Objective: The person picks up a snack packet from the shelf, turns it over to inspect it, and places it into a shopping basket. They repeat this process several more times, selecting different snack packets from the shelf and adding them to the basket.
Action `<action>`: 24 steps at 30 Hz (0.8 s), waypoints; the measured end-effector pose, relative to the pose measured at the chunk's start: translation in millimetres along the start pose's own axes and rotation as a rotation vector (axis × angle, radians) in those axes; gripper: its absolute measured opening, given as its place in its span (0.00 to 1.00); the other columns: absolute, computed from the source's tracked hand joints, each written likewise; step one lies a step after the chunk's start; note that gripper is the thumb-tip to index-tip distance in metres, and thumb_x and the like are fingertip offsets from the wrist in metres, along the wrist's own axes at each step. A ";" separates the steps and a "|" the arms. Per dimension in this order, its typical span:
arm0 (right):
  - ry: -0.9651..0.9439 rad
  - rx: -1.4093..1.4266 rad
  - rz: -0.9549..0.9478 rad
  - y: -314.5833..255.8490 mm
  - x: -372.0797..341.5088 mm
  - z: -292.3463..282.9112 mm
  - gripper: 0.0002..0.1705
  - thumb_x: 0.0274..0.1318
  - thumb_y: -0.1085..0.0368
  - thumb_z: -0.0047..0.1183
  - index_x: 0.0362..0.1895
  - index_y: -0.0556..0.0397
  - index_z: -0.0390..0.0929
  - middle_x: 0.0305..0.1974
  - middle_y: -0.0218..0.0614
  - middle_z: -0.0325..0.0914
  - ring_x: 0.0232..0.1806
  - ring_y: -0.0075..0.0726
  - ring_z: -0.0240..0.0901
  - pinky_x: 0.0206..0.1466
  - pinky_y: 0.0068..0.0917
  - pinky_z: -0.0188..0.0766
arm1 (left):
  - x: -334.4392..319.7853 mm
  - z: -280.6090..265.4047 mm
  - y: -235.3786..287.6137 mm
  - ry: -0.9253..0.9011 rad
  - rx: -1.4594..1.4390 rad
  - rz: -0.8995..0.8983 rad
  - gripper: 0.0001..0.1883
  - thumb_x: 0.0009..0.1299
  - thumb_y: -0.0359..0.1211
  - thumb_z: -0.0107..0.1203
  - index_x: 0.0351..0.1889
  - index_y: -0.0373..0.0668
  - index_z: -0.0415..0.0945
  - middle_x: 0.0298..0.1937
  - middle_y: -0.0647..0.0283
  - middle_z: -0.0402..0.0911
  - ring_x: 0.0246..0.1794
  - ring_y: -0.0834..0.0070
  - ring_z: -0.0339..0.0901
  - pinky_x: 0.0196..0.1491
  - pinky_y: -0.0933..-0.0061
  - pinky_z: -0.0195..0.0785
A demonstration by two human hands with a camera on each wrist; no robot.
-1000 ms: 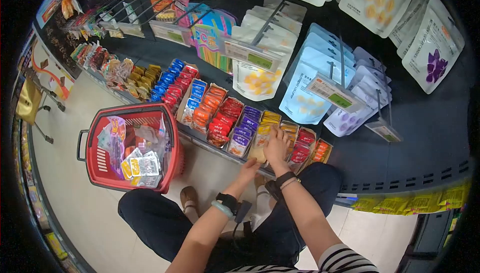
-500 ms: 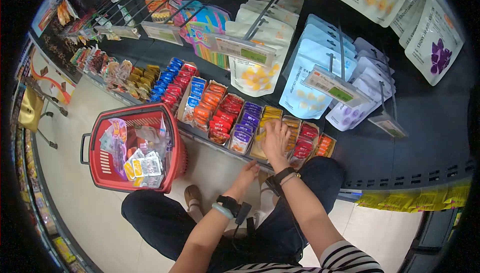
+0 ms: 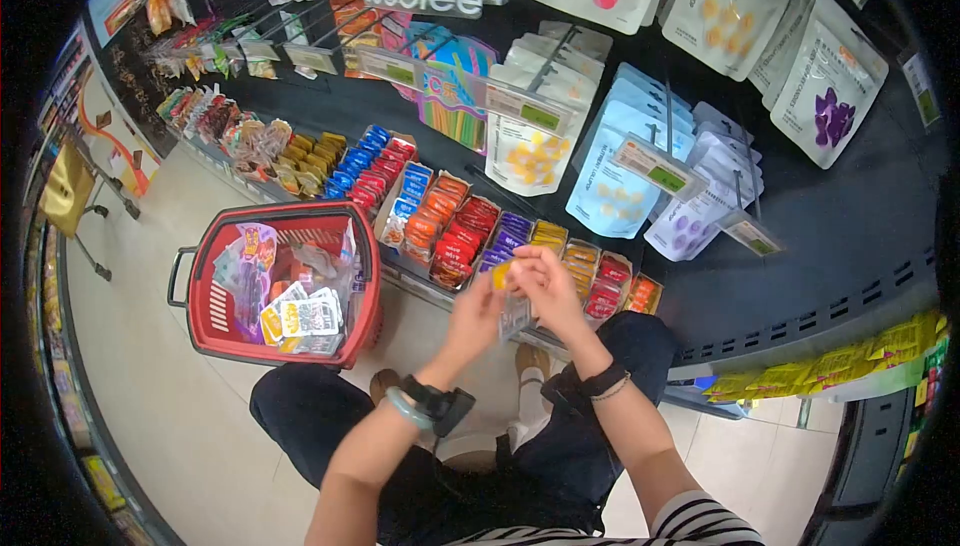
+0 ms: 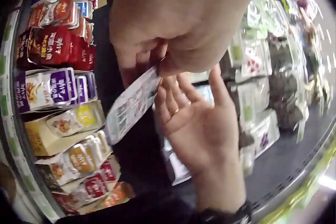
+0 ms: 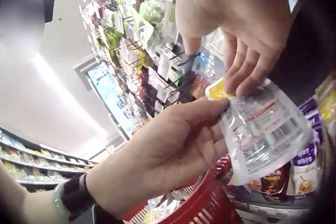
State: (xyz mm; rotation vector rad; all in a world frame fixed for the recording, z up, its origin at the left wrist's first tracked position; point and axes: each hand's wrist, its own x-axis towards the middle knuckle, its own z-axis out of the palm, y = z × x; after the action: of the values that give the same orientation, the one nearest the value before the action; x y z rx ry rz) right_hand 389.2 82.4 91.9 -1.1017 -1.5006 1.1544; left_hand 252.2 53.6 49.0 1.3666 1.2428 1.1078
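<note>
A small white snack packet [image 5: 268, 129] with a yellow top corner is between my two hands, its printed back facing the right wrist camera. My left hand [image 3: 475, 318] pinches its upper edge between thumb and fingers. At the same edge, my right hand [image 3: 550, 291] touches the packet with fairly straight fingertips, its thumb apart. In the left wrist view the palm of the right hand [image 4: 199, 124] faces the camera. Both hands are in front of the shelf, near a carton of yellow packets [image 4: 39, 137] and another of purple packets [image 4: 52, 87].
A red shopping basket [image 3: 215, 296] stands on the floor to the left, with several white and yellow packets [image 3: 310, 314] inside. Cartons of red packets [image 3: 460, 246] and orange packets [image 3: 440, 201] line the low shelf. Pouches [image 3: 625, 161] hang on hooks above.
The right hand was in the yellow packets' carton and has come out toward me. The left hand has risen to meet it, and a packet is now held between them.
</note>
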 end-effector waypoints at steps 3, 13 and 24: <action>0.030 0.042 -0.085 -25.1 6.3 5.8 0.15 0.54 0.64 0.52 0.43 0.57 0.67 0.35 0.31 0.70 0.30 0.20 0.68 0.30 0.18 0.67 | -0.5 -39.9 28.5 -0.042 -0.380 0.067 0.14 0.66 0.23 0.44 0.50 0.34 0.67 0.42 0.63 0.77 0.43 0.80 0.73 0.47 0.80 0.64; -0.632 0.244 0.092 -45.7 24.3 65.2 0.15 0.56 0.68 0.50 0.48 0.58 0.69 0.41 0.31 0.75 0.41 0.20 0.71 0.44 0.19 0.69 | -23.0 -135.3 67.5 0.029 -0.611 -0.117 0.16 0.66 0.26 0.49 0.52 0.36 0.68 0.45 0.64 0.76 0.44 0.79 0.73 0.45 0.77 0.68; -0.579 0.177 0.197 -22.6 45.8 121.0 0.07 0.56 0.67 0.51 0.35 0.58 0.72 0.35 0.33 0.76 0.32 0.16 0.71 0.33 0.17 0.69 | -27.6 -174.9 48.8 0.238 -0.679 -0.090 0.21 0.64 0.20 0.46 0.56 0.36 0.62 0.51 0.58 0.72 0.51 0.71 0.71 0.52 0.70 0.66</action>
State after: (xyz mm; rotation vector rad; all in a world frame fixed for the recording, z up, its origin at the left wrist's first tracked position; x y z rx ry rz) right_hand 260.2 103.9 103.2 -0.8430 -1.6961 1.8179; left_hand 84.2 36.5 121.2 0.6749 0.9418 1.4819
